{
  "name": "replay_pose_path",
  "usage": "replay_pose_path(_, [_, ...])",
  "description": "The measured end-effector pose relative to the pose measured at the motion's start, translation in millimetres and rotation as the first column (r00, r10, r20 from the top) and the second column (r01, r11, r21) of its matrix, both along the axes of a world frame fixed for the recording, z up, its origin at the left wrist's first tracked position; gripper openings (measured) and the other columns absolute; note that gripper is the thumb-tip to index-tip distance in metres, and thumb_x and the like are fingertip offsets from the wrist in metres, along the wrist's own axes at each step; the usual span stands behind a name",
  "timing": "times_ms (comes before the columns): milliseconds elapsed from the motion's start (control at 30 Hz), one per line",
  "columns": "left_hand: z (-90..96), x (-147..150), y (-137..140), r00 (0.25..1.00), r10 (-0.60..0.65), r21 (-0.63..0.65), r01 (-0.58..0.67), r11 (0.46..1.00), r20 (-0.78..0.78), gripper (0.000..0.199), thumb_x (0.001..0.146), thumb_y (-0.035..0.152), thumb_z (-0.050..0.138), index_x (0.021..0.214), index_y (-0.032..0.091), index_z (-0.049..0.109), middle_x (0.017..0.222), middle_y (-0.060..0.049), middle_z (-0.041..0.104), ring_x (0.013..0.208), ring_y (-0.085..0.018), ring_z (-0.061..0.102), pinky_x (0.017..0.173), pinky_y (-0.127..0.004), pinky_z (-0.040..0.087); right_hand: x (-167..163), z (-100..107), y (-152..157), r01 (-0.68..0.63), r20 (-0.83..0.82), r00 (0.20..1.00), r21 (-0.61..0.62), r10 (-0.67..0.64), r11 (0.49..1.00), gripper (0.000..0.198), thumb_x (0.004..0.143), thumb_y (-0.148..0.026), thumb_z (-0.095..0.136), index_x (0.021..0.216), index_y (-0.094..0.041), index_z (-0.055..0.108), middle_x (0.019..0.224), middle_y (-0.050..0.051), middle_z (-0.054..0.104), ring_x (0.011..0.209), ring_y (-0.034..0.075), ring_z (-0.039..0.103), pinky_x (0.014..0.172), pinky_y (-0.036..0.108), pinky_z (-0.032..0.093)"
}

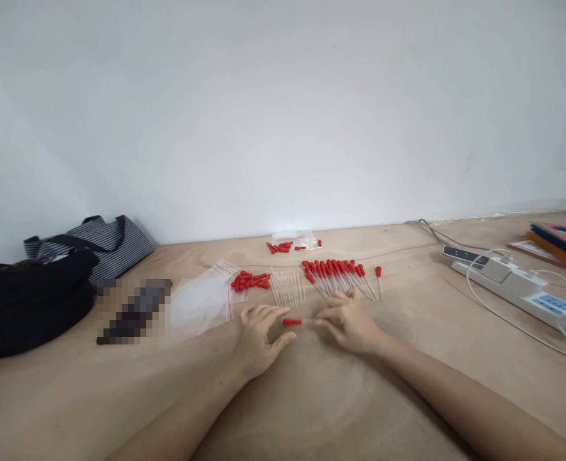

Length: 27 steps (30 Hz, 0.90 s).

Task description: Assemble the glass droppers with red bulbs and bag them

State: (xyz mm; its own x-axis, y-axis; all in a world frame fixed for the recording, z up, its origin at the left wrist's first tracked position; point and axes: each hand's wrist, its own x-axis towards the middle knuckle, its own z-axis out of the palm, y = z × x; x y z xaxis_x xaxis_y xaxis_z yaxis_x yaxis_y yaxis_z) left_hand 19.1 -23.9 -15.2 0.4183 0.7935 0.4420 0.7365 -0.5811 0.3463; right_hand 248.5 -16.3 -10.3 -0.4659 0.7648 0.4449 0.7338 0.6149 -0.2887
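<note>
Pinched in the fingers of my right hand (347, 323) is a dropper (292, 322), its red rubber bulb pointing left. My left hand (261, 336) is open beside that bulb, thumb and fingers apart around a gap. Just beyond my hands lies a row of clear glass tubes (289, 288). To the left of the tubes is a pile of red rubber bulbs (249, 280). On the right, several droppers with red bulbs (335, 267) lie side by side, and one single dropper (379, 282) lies a little apart.
Clear plastic bags (201, 298) lie at left, near a blurred-out dark object (136, 310). A black bag (38, 301) and a striped bag (105, 246) stand far left. More red bulbs (279, 247) are near the wall. A power strip (527, 288) with cables lies right.
</note>
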Motion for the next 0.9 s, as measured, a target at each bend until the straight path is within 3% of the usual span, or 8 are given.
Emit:
replay_pose_path(67, [0.1,-5.7,3.5,0.996,0.084,-0.013,-0.084,0.996,0.018,0.031,0.077,0.036,0.057,0.105,0.024,0.055,0.101,-0.005,0.064,0.097,-0.025,0.054,0.088,-0.048,0.027,15.6,-0.1,12.0,0.241,-0.120,0.963,-0.026,-0.243,0.970,0.028,0.085,-0.032,0.043,0.070,-0.023,0.065,0.073,0.002,0.063,0.076,0.017,0.050,0.073,0.033,0.023])
replay_pose_path(167, [-1.0,-11.3,7.6,0.988,0.154,-0.054,-0.153,0.987,0.020,0.024,0.077,0.032,0.055,0.100,0.024,0.056,0.098,-0.004,0.064,0.096,-0.025,0.054,0.086,-0.046,0.030,41.0,-4.0,31.9,0.620,-0.256,0.735,-0.122,-0.628,0.775,0.030,0.082,-0.039,0.043,0.075,-0.024,0.068,0.077,0.004,0.065,0.082,0.022,0.051,0.076,0.037,0.023])
replay_pose_path(267, [-2.8,-11.5,8.5,0.991,0.133,-0.077,-0.133,0.988,-0.003,0.022,0.076,0.029,0.056,0.098,0.024,0.057,0.097,-0.004,0.064,0.096,-0.025,0.054,0.086,-0.047,0.030,57.9,-10.9,46.2,0.717,-0.199,0.632,-0.217,-0.749,0.663,0.032,0.079,-0.043,0.042,0.078,-0.024,0.067,0.072,0.005,0.064,0.084,0.025,0.050,0.078,0.041,0.020])
replay_pose_path(367, [-3.6,-10.2,8.1,0.994,0.109,-0.085,-0.110,0.990,-0.018,0.021,0.076,0.028,0.056,0.098,0.024,0.057,0.097,-0.004,0.063,0.097,-0.025,0.053,0.086,-0.049,0.029,62.0,-17.7,52.6,0.729,-0.135,0.622,-0.258,-0.771,0.634,0.031,0.077,-0.043,0.042,0.082,-0.023,0.066,0.073,0.005,0.064,0.085,0.026,0.051,0.079,0.043,0.020])
replay_pose_path(533, [-3.1,-9.8,7.7,0.992,0.127,-0.113,-0.129,0.985,-0.023,0.018,0.076,0.028,0.056,0.093,0.024,0.059,0.097,-0.003,0.063,0.098,-0.026,0.052,0.086,-0.050,0.028,60.8,-23.7,55.6,0.736,-0.055,0.637,-0.254,-0.769,0.628,0.027,0.076,-0.041,0.046,0.084,-0.021,0.063,0.077,0.006,0.064,0.087,0.026,0.052,0.080,0.044,0.020])
replay_pose_path(667, [-3.9,-9.1,6.7,0.991,0.133,-0.108,-0.135,0.985,-0.023,0.014,0.076,0.027,0.057,0.089,0.024,0.061,0.096,-0.002,0.062,0.096,-0.026,0.052,0.085,-0.048,0.028,58.2,-22.6,53.3,0.738,-0.076,0.650,-0.170,-0.756,0.653,0.026,0.076,-0.038,0.047,0.086,-0.020,0.062,0.082,0.006,0.064,0.089,0.026,0.051,0.079,0.043,0.021])
replay_pose_path(733, [-4.2,-10.3,8.7,0.988,0.150,-0.079,-0.152,0.985,-0.024,0.012,0.076,0.027,0.056,0.087,0.024,0.061,0.095,-0.002,0.062,0.095,-0.025,0.053,0.083,-0.045,0.030,50.4,-20.9,48.6,0.711,-0.114,0.686,-0.104,-0.719,0.695,0.023,0.077,-0.036,0.048,0.085,-0.020,0.062,0.084,0.006,0.064,0.089,0.025,0.050,0.079,0.042,0.021])
replay_pose_path(900, [2.9,-21.6,33.1,0.942,0.329,0.128,-0.318,0.940,-0.074,0.011,0.076,0.023,0.055,0.085,0.023,0.062,0.092,-0.005,0.062,0.091,-0.025,0.052,0.076,-0.042,0.031,7.0,-15.7,35.3,0.490,-0.086,0.869,0.022,-0.486,0.872,0.020,0.080,-0.031,0.048,0.071,-0.021,0.064,0.079,0.005,0.064,0.085,0.021,0.049,0.077,0.039,0.021])
